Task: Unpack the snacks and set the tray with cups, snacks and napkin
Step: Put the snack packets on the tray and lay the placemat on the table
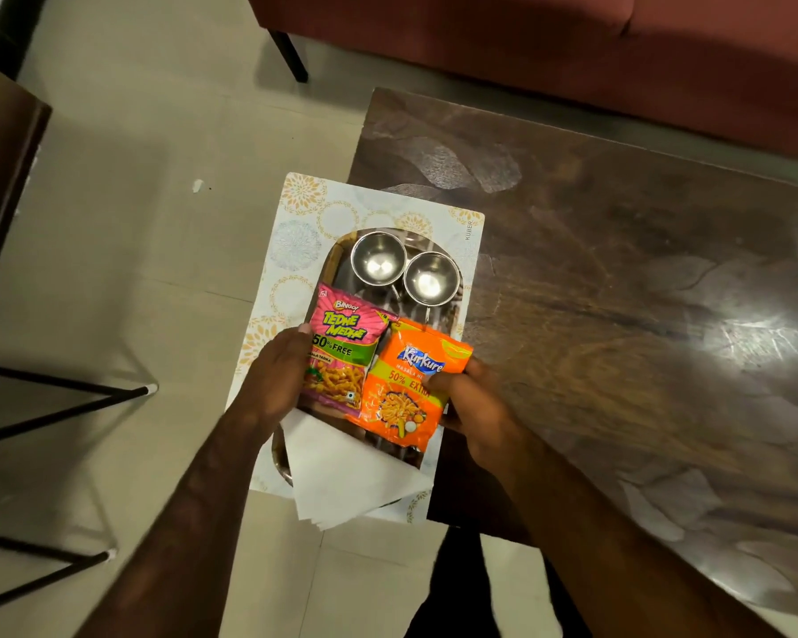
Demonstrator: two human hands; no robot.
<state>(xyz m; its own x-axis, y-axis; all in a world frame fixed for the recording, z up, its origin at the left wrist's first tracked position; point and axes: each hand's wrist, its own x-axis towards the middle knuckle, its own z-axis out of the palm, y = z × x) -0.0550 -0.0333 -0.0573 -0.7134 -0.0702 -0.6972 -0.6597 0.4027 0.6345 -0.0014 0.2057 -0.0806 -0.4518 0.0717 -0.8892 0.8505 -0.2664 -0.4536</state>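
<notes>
Head view: the left hand [275, 375] grips the pink packet [342, 356], the right hand [473, 402] pinches the orange packet [408, 384]; both packets lie lengthwise along the tray [337, 260], tops toward the cups [378, 262].

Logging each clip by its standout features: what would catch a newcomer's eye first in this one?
Two bright snack packets, the pink Bingo Tedhe Medhe packet and the orange Kurkure packet, lie side by side mid-tray, gripped at their outer edges by the left hand and right hand. Beyond them two shiny steel cups sit together at the steel tray's far end; a white napkin hangs over its near end.
</notes>
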